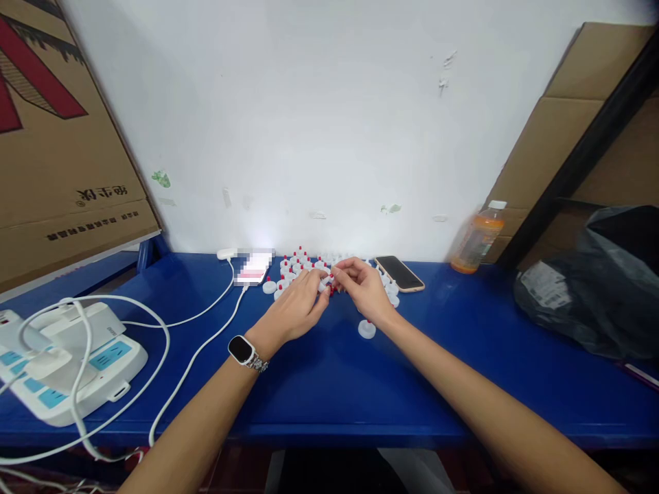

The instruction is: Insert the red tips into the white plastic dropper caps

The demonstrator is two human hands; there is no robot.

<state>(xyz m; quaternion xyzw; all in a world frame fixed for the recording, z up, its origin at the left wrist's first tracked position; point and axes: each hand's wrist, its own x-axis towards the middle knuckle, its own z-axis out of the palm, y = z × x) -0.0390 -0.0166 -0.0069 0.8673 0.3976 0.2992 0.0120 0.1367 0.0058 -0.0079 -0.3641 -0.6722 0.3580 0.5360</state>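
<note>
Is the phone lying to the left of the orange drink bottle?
Yes, the phone lies flat on the blue table, left of the orange drink bottle by the wall.

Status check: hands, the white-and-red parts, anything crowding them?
Left hand and right hand pinch one small white-and-red part together. Loose white-and-red caps clustered behind. Phone just beside right hand.
</note>
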